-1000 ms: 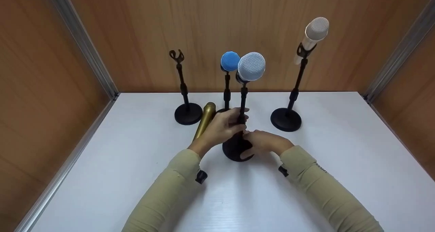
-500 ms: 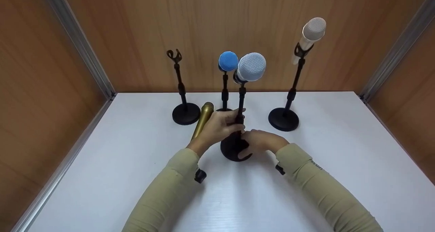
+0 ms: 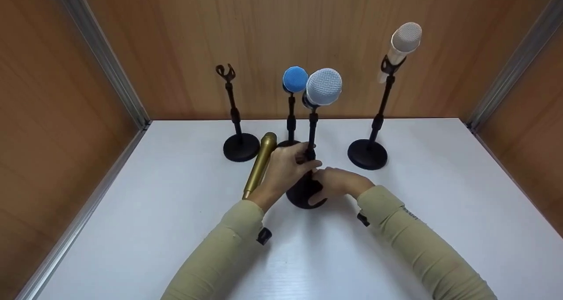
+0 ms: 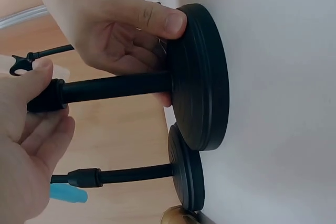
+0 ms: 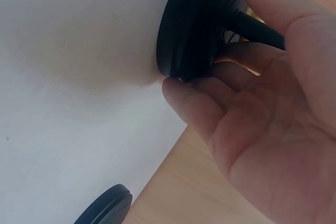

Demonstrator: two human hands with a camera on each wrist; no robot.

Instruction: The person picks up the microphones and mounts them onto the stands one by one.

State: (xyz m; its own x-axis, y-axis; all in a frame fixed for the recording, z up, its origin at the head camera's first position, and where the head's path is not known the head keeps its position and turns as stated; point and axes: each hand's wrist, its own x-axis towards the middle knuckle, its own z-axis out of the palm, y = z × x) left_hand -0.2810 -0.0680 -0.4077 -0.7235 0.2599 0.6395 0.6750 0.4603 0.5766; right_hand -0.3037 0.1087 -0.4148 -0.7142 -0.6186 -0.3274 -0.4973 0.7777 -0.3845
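A black microphone stand (image 3: 312, 128) with a pale blue-grey microphone (image 3: 324, 86) in its clip stands mid-table. My left hand (image 3: 281, 170) holds the stand's thick collar (image 4: 47, 97) between thumb and fingers. Lower down, my right hand (image 3: 338, 181) grips the round base (image 4: 199, 77), thumb on its upper face and fingers at its rim, as the left wrist view shows. Whether the base touches the table cannot be told. A gold microphone (image 3: 259, 166) lies beside my left hand, its lower end near the wrist.
Behind is another stand holding a blue microphone (image 3: 295, 79). A stand with a bare clip (image 3: 226, 72) is at the left. On the right, a stand (image 3: 380, 111) carries a white microphone (image 3: 405, 38). Wooden panels (image 3: 264, 23) enclose the white table (image 3: 154, 194).
My left wrist has swung slightly right and toward me, its fingers shifting on the collar. More of the gold microphone shows. The right hand keeps its hold on the base.
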